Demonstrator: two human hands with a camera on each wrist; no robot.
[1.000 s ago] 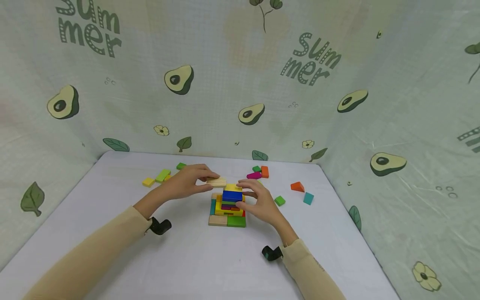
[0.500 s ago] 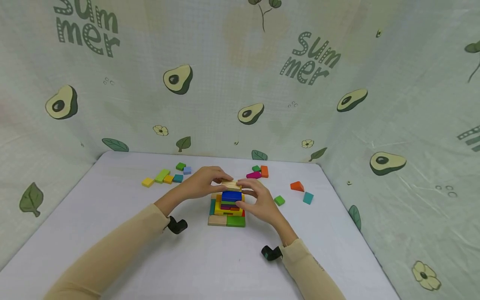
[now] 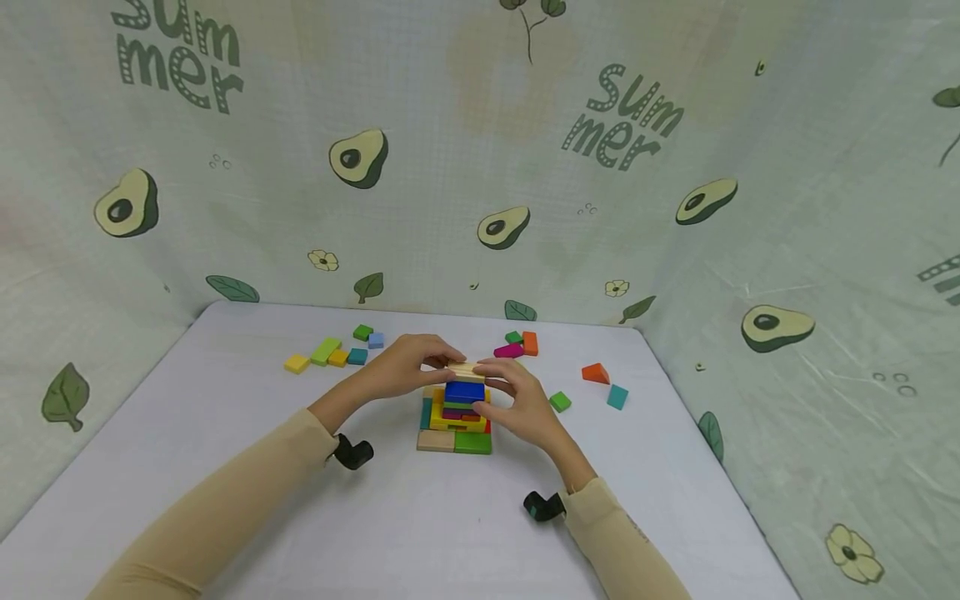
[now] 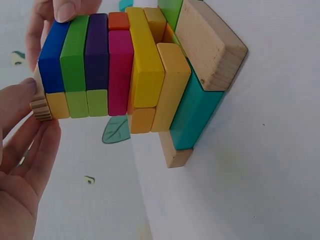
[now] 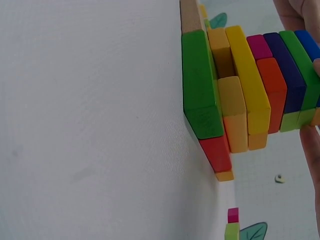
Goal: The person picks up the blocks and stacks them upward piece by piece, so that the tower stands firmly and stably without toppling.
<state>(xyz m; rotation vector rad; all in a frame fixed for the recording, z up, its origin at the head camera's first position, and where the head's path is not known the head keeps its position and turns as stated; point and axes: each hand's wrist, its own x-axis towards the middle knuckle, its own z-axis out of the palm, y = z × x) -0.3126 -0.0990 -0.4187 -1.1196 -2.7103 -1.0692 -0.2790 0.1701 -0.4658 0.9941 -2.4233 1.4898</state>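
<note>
A stepped tower of coloured wooden blocks (image 3: pixel 459 422) stands in the middle of the table. Its bottom layer is wide, and narrower layers rise to a blue block (image 3: pixel 464 392). My left hand (image 3: pixel 403 367) pinches a plain wooden block (image 3: pixel 467 374), which lies flat on top of the tower; its ridged end (image 4: pixel 42 110) shows in the left wrist view. From the right, my right hand (image 3: pixel 523 405) holds the upper tower, thumb at the front near the blue block and fingers around the top. In the right wrist view most of that hand is cut off.
Loose blocks lie behind to the left, among them a yellow block (image 3: pixel 296 363) and a light blue one (image 3: pixel 376 340). To the right are a magenta block (image 3: pixel 508 351), an orange wedge (image 3: pixel 596 373), a green block (image 3: pixel 559 402) and a teal block (image 3: pixel 617 397). Patterned cloth hangs behind.
My left hand has moved right, bringing the plain wooden block from beside the tower onto its top. My right hand has stayed at the tower's right side.
</note>
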